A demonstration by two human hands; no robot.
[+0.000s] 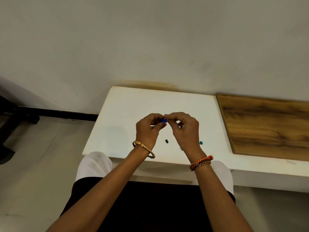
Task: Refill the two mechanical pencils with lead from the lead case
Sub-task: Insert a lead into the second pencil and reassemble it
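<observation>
Both hands are up over the middle of the white table (127, 104), meeting fingertip to fingertip. The left hand (148, 129) has its fingers curled in, thumb and forefinger pinching a small blue piece (163, 120). It may be the end of a mechanical pencil or the lead case; too little of it shows to say which. The right hand (184, 129) comes in from the other side, its fingers curled too, thumb and forefinger closing on the same blue piece at its top right edge, where a pale speck shows.

Which way does the blue piece point? Hard call: only a short stub is visible between the fingers, so its long axis cannot be read from here.

Down on the table, near the edge closest to the person, a small black piece (166, 141) lies between the two wrists, its long axis running roughly near to far. To the right, just past the right wrist, a small green piece (201, 143) sits flat on the white surface, well apart from the black one.

A gold bangle (145, 147) circles the left wrist; orange braided bands (201, 162) wrap the right wrist. Farther right, a wood-grain panel (267, 126) lies beside the white table, against the pale wall (150, 39).
</observation>
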